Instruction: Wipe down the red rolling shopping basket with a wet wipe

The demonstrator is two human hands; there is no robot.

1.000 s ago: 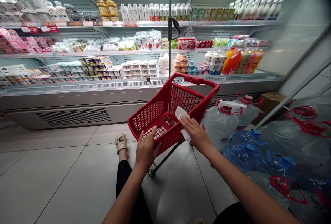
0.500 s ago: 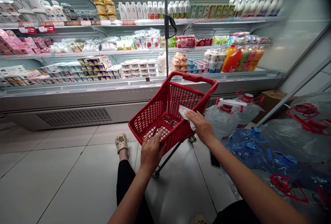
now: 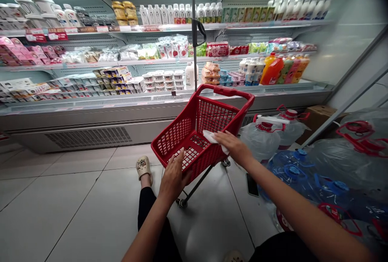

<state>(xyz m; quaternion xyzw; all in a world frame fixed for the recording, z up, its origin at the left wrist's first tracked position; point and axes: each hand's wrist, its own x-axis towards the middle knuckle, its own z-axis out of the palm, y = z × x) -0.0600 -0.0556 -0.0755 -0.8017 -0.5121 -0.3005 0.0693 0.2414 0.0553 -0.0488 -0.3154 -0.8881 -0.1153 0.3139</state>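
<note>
Step in hand: wiping the right-hand rim of the red shopping trolley basket (image 3: 177,135), judging by the cloth pressed there.
Right hand (image 3: 234,147): spread flat, fingers straight, pressing a white wipe (image 3: 209,135) onto the basket's right rim; not curled round it.
Left hand (image 3: 173,176): fingers hooked over the basket's near rim, holding it.
Basket: on its wheeled frame on the tiled floor (image 3: 60,209), tilted towards the person, in front of the chiller shelves (image 3: 127,104).
Nearby: water jugs (image 3: 261,140) just right of the basket; a phone (image 3: 251,184) flat on the floor.
Next stroke calls for: a firm left-hand hold, since the wheels would likely let it roll.
</note>
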